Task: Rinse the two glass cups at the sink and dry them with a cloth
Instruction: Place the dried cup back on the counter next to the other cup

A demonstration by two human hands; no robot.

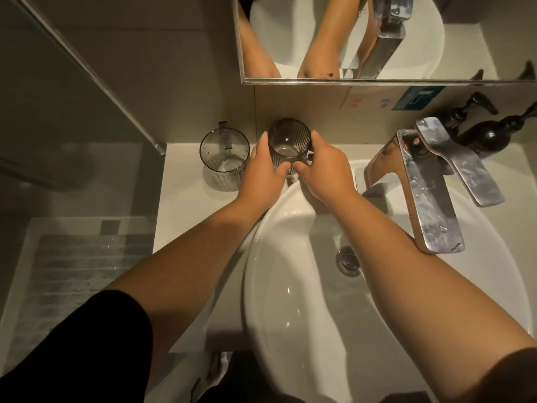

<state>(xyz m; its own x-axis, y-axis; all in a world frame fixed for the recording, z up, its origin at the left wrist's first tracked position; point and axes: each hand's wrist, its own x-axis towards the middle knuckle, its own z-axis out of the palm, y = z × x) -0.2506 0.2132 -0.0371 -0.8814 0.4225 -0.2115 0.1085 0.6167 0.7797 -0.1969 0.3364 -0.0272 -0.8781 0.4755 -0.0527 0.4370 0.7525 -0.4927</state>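
Behind the sink [261, 286], two glass cups: both hands, left hand [261, 170] and right hand [325, 170], grip one cup [289, 145]; other cup [224, 158] stands beside.

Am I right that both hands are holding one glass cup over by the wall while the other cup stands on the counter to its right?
Not quite. In the head view both hands, left and right, hold one cup by the wall, but the other cup stands on the counter to its left.

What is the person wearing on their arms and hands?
Both forearms are bare, and neither the left hand nor the right hand has a glove. No rings or watch show. Dark short sleeves cover the upper arms.
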